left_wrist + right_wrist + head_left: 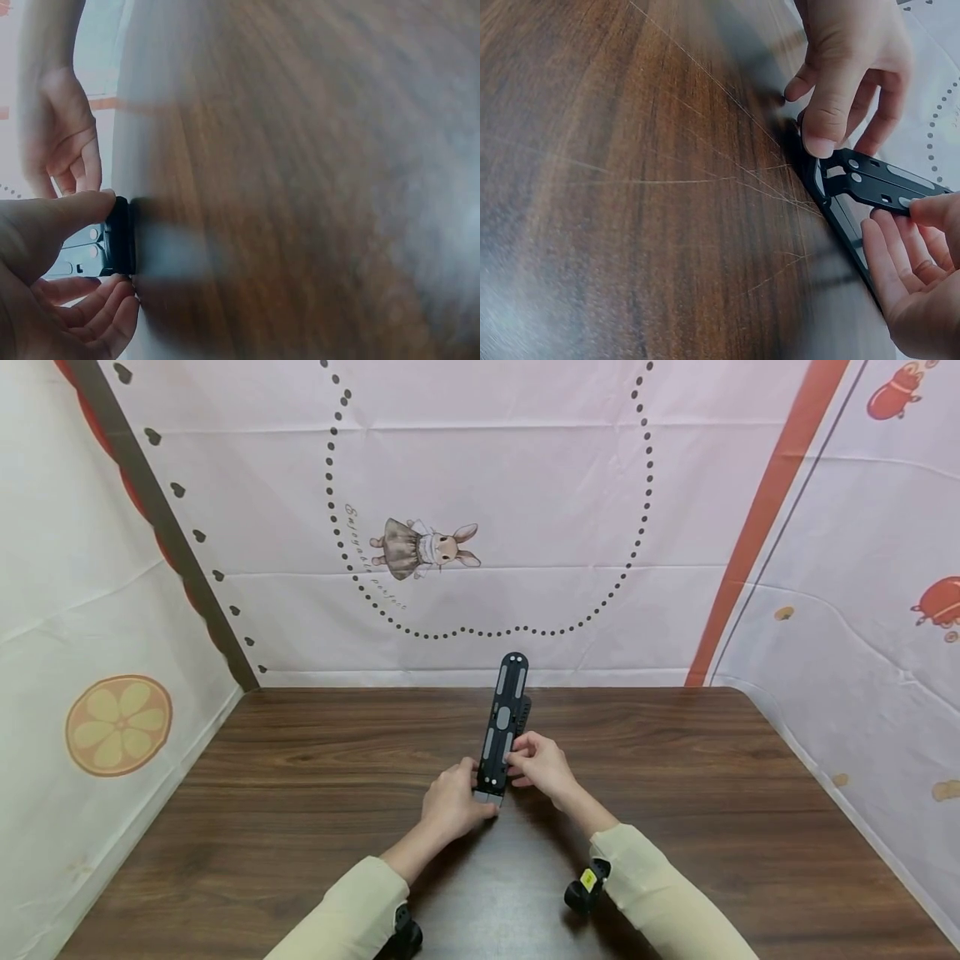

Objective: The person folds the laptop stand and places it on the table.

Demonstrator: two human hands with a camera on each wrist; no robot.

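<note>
A black folding laptop stand (503, 718) with grey pads stands in front of me, its long bars close together and pointing toward the back wall. My left hand (450, 797) grips its near end, thumb on one side and fingers on the other, as the left wrist view also shows on the stand's dark end (118, 236). My right hand (542, 766) pinches the stand's right side; in the right wrist view its thumb lies on a bar (885, 184) with the fingers beneath. A narrow black strip slants below the bars there. The far end is outside both wrist views.
The stand is over a dark brown wooden table (315, 752). Behind the table hangs a pale printed cloth (525, 510) with a rabbit figure, and similar cloth covers both sides. A black wrist camera (585, 889) sits by the right sleeve.
</note>
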